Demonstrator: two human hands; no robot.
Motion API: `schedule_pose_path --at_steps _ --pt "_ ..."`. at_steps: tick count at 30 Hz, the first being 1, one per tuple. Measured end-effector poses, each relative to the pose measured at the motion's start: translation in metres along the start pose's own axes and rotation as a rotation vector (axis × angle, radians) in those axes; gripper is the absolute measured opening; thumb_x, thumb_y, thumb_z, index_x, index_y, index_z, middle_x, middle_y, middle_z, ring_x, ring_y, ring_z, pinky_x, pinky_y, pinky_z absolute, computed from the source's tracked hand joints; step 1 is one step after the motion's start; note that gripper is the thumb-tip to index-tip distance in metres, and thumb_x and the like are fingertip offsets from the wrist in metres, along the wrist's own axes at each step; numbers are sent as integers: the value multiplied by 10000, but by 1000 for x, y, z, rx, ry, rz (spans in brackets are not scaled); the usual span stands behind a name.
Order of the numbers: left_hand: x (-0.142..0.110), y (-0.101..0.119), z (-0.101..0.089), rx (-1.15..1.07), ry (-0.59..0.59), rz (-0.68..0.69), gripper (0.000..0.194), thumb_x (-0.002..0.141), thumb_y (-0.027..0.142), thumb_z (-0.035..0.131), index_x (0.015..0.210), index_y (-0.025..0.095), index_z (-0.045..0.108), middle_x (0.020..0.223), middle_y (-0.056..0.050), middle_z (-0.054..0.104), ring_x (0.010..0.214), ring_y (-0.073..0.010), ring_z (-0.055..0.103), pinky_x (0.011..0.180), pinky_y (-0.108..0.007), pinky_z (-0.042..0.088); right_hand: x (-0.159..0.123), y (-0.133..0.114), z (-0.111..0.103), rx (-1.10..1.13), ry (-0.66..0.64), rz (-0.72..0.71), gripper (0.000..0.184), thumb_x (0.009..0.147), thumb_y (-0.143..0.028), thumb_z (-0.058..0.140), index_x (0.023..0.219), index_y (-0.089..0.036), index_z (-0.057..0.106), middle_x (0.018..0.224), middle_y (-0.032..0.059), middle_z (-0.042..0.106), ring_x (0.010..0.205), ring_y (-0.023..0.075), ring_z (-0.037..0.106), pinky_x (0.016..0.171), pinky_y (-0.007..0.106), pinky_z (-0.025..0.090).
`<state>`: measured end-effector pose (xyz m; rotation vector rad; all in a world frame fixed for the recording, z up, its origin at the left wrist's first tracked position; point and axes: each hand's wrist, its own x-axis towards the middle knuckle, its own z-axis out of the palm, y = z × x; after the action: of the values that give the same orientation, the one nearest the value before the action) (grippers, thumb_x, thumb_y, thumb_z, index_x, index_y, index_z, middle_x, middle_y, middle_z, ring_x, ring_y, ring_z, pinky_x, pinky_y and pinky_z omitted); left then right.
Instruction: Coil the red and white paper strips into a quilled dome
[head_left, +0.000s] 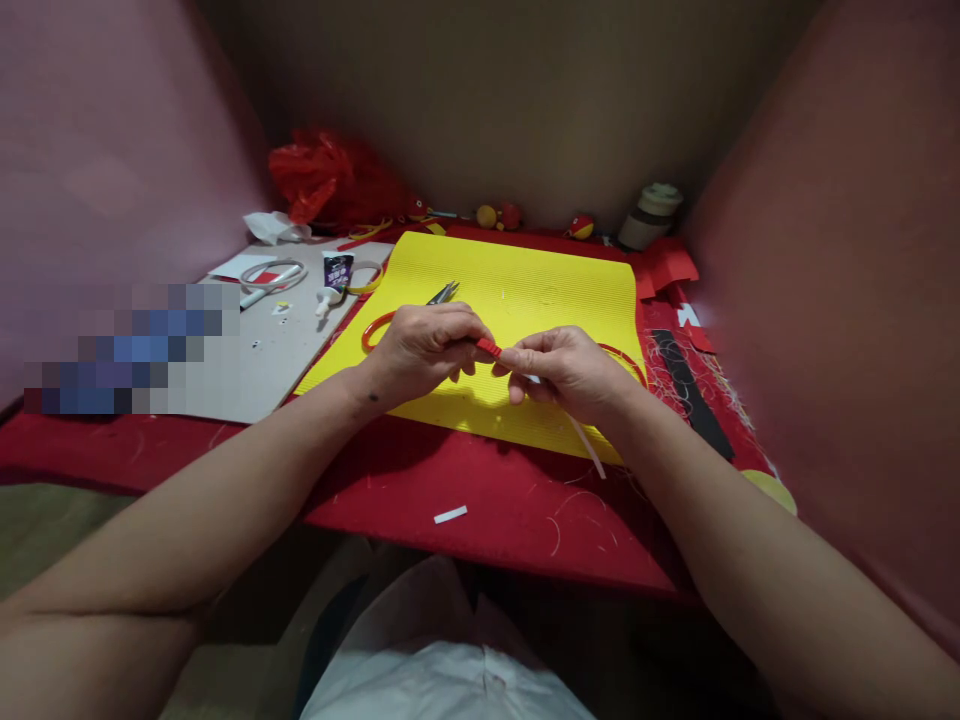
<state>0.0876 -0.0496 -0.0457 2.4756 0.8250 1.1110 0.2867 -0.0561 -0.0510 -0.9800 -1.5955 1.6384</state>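
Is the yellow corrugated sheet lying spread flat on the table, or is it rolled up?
Spread flat. The yellow sheet lies open on the red table cover, its edges straight; both hands work a red strip above it.

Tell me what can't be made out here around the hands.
Head view:
- Red hoop: mostly hidden by the left hand and right hand.
- Scissors: only the tips show behind the left hand.
- Board: left part blurred out.
- Tube: label too small to read.
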Motion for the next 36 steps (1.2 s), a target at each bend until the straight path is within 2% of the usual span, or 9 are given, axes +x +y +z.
schedule_pose_path --at_steps 6,10,12,16,19,25,32,36 --pt "1 -3 -3 274 -8 166 147 874 209 543 779 137 629 713 -34 648 545 -71 589 491 -150 455 -2 -1 5 3 45 19 366 726 -464 694 739 -98 671 531 45 634 403 48 356 404 219 221" --pt "2 -1 -1 394 1 233 151 875 192 520 788 133 628 741 -51 654 618 -99 603 540 -187 467 -3 0 8 -60 107 0 365 700 -469 714 674 -110 651 517 37 623 406 48 359 396 215 223" --pt "2 3 0 287 18 163 124 859 183 542 785 135 629 745 -46 644 612 -97 603 534 -189 475 -2 0 8 -29 81 -22 356 695 -460 722 662 -113 649 516 31 621 406 44 357 399 212 225" --pt "4 16 4 -209 38 -96 59 820 189 615 789 142 633 749 -19 612 497 -63 576 444 -171 476 -1 -1 6 163 -62 -92 340 698 -461 721 699 -125 671 538 19 623 437 53 429 422 206 250" --pt "4 20 5 -327 81 -163 68 791 197 658 747 147 643 710 -5 599 476 -59 565 424 -169 477 0 -1 4 199 -105 -90 340 693 -467 725 705 -130 680 546 21 627 445 60 444 429 213 262" --pt "2 10 2 -140 23 -108 63 820 198 629 770 169 655 636 14 608 453 -45 555 424 -141 457 0 0 0 67 -34 0 362 709 -478 712 692 -119 667 549 50 647 404 49 373 397 223 212" --pt "4 5 -4 36 -47 -33 76 818 193 605 756 173 646 670 5 627 461 -48 563 425 -137 433 1 4 2 84 -12 14 386 691 -486 719 725 -105 666 560 68 654 389 45 361 383 225 186" --pt "5 4 -4 123 -42 25 79 815 195 601 756 162 642 695 -10 635 501 -60 570 453 -145 439 0 2 4 51 41 17 385 688 -481 721 731 -102 671 548 55 644 390 44 360 378 217 192"
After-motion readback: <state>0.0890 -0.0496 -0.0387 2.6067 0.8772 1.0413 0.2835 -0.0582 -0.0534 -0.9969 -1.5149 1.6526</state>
